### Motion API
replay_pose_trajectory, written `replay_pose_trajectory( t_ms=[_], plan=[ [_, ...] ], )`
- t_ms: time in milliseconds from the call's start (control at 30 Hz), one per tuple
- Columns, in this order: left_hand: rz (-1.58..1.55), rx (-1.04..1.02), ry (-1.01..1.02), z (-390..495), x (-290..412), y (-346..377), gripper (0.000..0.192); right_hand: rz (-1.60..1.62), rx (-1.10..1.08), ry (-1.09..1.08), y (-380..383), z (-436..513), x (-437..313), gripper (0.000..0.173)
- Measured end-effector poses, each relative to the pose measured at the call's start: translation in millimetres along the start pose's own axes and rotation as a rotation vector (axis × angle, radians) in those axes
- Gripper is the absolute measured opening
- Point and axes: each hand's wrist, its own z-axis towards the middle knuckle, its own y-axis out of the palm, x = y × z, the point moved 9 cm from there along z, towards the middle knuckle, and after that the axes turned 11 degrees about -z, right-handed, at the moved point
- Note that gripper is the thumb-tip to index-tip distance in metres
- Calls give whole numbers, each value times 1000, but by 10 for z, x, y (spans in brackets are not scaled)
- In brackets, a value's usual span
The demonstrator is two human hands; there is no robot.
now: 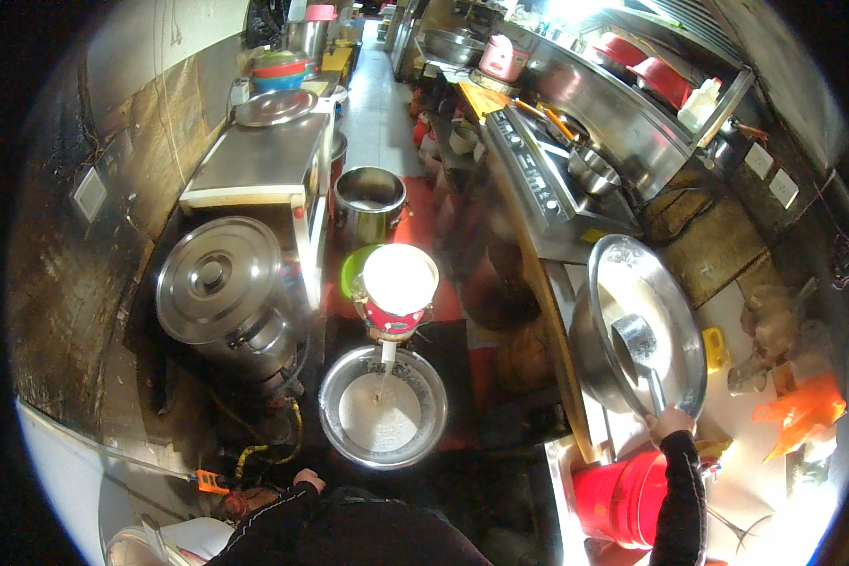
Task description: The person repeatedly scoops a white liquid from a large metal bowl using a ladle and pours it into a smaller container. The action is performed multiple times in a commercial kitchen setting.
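My right hand [671,424] grips the handle of a metal dipper [637,339]. The dipper's bowl sits inside a large steel basin [693,318], which stands tilted in the view at the right. My left hand [310,481] hangs low near my body with its fingers curled; whether it holds anything is hidden. Before me on the floor is a metal basin [331,424] with pale whitish liquid [382,424] in it. A white spout [388,351] from a small machine with a red body [393,320] reaches over its rim. A bright white round hopper [400,276] tops the machine.
At left stands a lidded steel stockpot [216,283] beside a yellow-black hose [247,456]. A tall steel pot [369,205] is behind the machine. On the right are an induction cooker [530,173], a small saucepan [593,170] and a red bucket [619,499].
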Motion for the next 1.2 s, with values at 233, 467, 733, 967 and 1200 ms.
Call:
replay_pose_trajectory(
  t_ms=[233, 467, 733, 967, 1200],
  plan=[
    [28, 9, -41, 8, -20, 8, 32, 27, -30, -19, -70, -52, -33, 63],
    [51, -14, 14, 50, -51, 61, 32, 3, -23, -4, -47, -28, -23, 62],
    [13, 20, -39, 100, -131, 39, 31, 26, -15, 4, -2, 9, 4, 64],
    [42, 32, -1, -46, 21, -65, 32, -10, 7, -15, -28, -13, -24, 65],
    [6, 7, -37, -101, 31, -85, 31, 18, -31, -12, -48, -20, -19, 65]
  ],
)
